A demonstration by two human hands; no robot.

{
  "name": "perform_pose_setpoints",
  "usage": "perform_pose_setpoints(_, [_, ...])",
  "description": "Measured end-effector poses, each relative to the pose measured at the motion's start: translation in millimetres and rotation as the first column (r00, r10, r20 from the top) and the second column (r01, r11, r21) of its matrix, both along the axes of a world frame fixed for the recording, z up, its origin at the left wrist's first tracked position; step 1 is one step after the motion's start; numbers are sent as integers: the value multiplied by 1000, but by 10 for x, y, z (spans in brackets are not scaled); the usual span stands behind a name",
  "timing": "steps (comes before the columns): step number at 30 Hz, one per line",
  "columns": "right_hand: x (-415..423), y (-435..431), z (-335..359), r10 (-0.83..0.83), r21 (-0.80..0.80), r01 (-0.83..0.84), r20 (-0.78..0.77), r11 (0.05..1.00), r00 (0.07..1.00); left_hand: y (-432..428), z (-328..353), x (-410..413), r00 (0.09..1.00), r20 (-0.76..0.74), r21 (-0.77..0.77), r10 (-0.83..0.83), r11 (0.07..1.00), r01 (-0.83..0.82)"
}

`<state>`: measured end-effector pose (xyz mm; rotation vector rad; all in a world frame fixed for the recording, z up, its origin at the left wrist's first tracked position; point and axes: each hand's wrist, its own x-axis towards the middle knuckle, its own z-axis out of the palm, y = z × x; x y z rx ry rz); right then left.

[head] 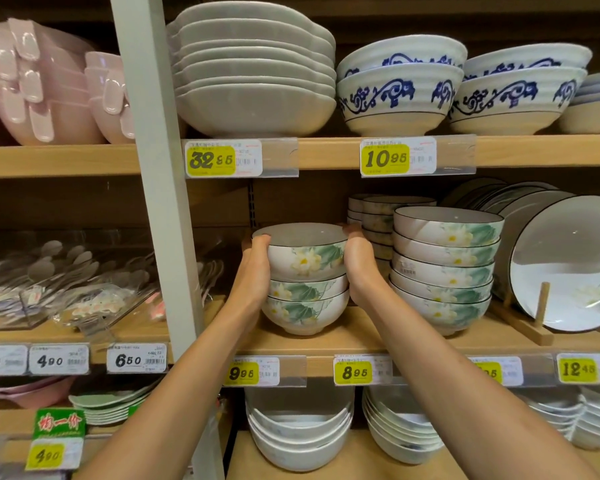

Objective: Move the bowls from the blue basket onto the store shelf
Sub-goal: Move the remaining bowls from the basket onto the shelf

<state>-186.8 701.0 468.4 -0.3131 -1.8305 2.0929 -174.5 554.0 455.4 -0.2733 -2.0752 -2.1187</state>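
A stack of three white bowls (305, 282) with yellow flowers and green leaves stands on the middle wooden shelf (354, 336). My left hand (253, 268) grips the stack's left side, with fingers curled over the top bowl's rim. My right hand (359, 265) grips the right side the same way. The bottom bowl's foot touches the shelf board. The blue basket is out of view.
A taller stack of the same flowered bowls (444, 268) stands close on the right, smaller bowls (371, 220) behind it, and plates (561, 271) lean in a wooden rack. A grey shelf upright (167, 202) rises just left. Large bowls fill the shelf above.
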Motion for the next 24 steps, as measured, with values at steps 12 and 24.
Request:
perform_pose_setpoints(12, [-35,15,-138,-34,52,31,63,998,997,-11,-91,-93,1000,22,-47,16,999,-15])
perform_pose_setpoints(24, [-33,40,-194,-36,88,32,45,996,998,20,-146,-174,983,-62,-167,173,969,-182])
